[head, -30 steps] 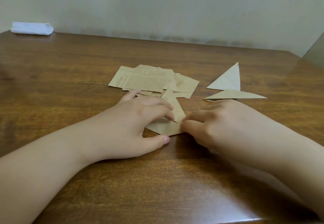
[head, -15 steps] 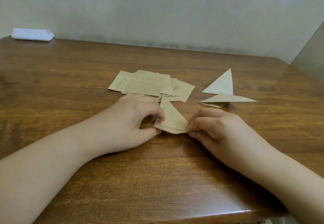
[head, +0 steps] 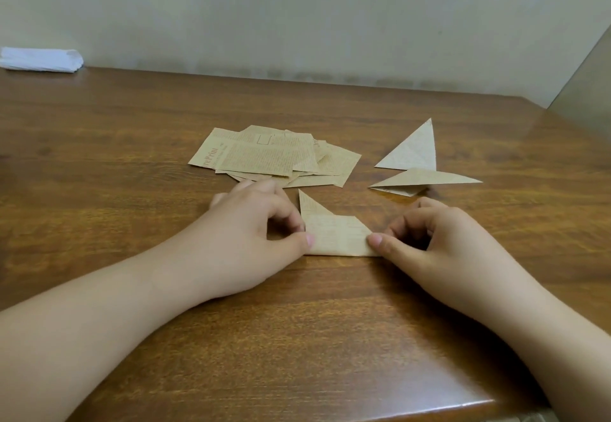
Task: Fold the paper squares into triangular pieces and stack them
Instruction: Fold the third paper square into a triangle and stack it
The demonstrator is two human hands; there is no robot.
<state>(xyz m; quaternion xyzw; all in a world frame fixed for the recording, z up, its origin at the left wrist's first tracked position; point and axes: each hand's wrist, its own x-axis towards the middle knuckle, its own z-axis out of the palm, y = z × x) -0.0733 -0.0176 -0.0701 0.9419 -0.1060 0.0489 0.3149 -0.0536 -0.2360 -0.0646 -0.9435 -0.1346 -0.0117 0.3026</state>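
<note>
A tan printed paper piece, partly folded with one pointed corner sticking up at its left, lies on the wooden table between my hands. My left hand pinches its left end between thumb and curled fingers. My right hand pinches its right end the same way. Behind them lies a loose pile of unfolded paper squares. To the right, two folded triangles rest close together: a far triangle and a near triangle.
A folded white cloth or paper bundle sits at the table's far left by the wall. The table's near edge runs just below my right forearm, and its right edge slants past the triangles.
Both hands have turned the paper piece so its long folded edge now faces me, and each hand has shifted to grip one end. The pile and triangles have not moved.
</note>
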